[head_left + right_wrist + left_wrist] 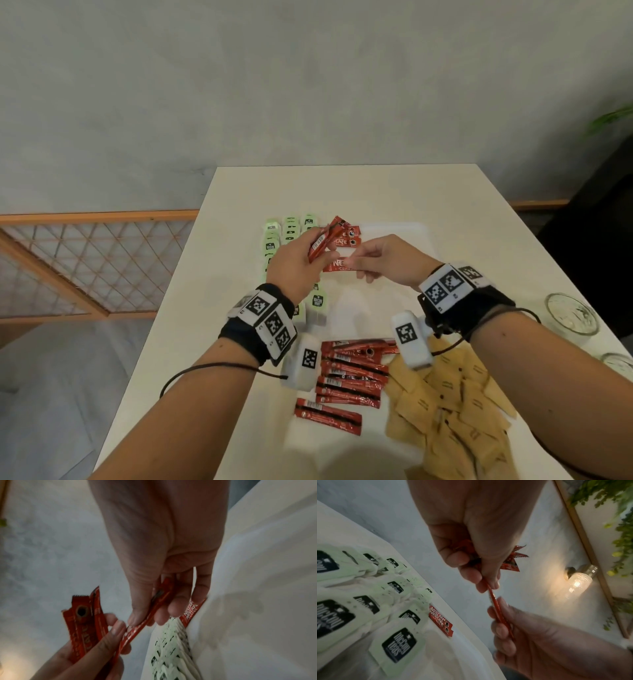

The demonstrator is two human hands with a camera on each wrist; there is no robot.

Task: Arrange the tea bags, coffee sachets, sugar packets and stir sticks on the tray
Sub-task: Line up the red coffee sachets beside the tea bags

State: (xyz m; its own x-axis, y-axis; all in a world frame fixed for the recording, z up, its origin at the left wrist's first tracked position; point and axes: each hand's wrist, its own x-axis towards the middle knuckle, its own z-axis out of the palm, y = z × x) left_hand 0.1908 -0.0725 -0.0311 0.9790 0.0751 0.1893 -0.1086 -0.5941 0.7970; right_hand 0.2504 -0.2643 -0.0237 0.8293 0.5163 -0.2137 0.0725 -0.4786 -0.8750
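Over the white tray (407,229), my left hand (310,251) grips a small bunch of red coffee sachets (323,238). My right hand (356,266) pinches one red sachet (337,265) whose other end is still between the left hand's fingers (488,584); in the left wrist view this sachet (498,609) runs between both hands. Two red sachets (441,620) lie flat on the tray beside rows of green tea bags (291,233). Near me lie loose coffee sachets (349,371) and a heap of brown sugar packets (452,407).
The white table (479,212) ends at my left and at the far side. Two glass bowls (571,313) stand at its right edge. A wooden lattice rail (85,260) runs on the left, and a plant (613,118) hangs at the far right.
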